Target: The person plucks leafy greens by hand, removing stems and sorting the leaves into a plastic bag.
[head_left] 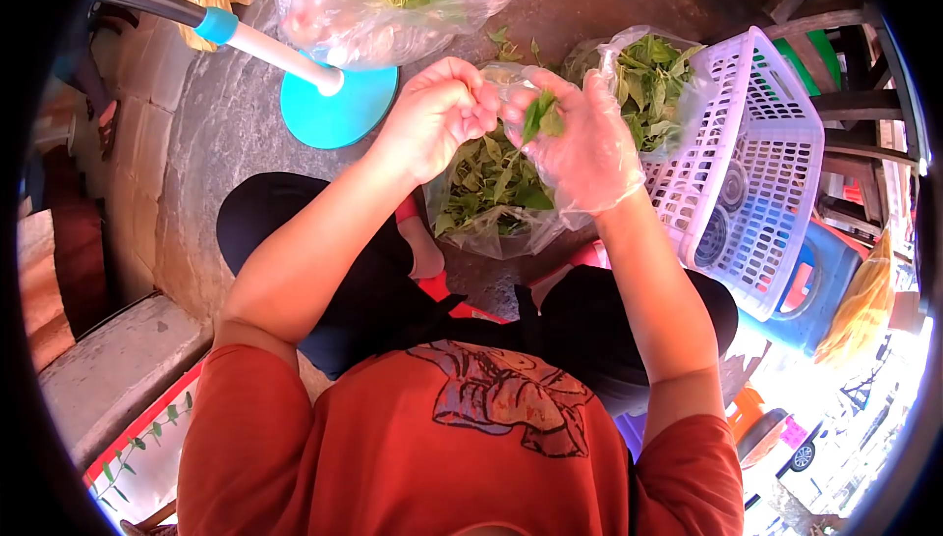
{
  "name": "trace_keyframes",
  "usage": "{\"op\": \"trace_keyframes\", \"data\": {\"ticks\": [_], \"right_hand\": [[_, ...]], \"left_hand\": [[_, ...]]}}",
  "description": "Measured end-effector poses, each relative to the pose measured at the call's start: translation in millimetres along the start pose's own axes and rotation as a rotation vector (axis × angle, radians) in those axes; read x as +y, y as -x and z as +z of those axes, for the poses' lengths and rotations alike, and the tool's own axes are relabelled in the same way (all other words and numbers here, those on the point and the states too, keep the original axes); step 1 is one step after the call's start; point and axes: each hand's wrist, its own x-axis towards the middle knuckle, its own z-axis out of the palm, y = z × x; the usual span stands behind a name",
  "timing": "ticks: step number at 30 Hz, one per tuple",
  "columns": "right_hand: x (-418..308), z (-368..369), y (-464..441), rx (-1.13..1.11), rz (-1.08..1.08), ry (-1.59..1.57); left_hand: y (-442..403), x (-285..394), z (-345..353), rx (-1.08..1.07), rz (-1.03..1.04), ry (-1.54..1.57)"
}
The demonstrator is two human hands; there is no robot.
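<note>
turquoise disc (pixel 339 115) on white pole (pixel 280 56); blue stool (pixel 835 276); concrete ledge (pixel 118 369); car wheel (pixel 804 455).

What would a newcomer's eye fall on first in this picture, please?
Probably the turquoise disc with its white pole, upper left of centre. Next, the right hand in a clear plastic glove at centre, with green leaves against it. Then the pale perforated plastic basket, at right.
</note>
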Motion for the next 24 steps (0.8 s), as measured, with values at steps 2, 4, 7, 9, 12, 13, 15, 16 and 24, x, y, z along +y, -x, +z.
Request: {"op": "trace_keyframes", "data": {"ticks": [2,4,7,9,12,13,15,16,24], "right_hand": [[6,-8,-1,-0.038,-0.013,0.043],[11,1,1,0.014,-0.024,0.054],[20,3,4,-0.005,-0.032,0.043],[23,7,5,-0.036,-0.032,-0.019],[25,-3,3,0.034,-0.045,0.017],[25,-5,2,0.035,-0.055,0.021],[25,-7,0,0.035,-0.072,0.032],[24,-7,1,0.011,-0.082,0.052],[23,-11,-3,0.174,-0.110,0.041]], "left_hand": [[-1,-7,4,0.002,0.036,-0.050],[1,-17,22,0.087,0.126,-0.282],[9,-26,33,0.142,0.254,-0.890],[8,-28,30,0.104,0.227,-0.961],[5,-33,28,0.065,0.214,-0.814],[3,-35,25,0.050,0.219,-0.783],[2,-35,25,0.040,0.172,-0.674],[3,-32,27,0.044,0.122,-0.596],[-2,-18,18,0.007,-0.014,0.046]]}}
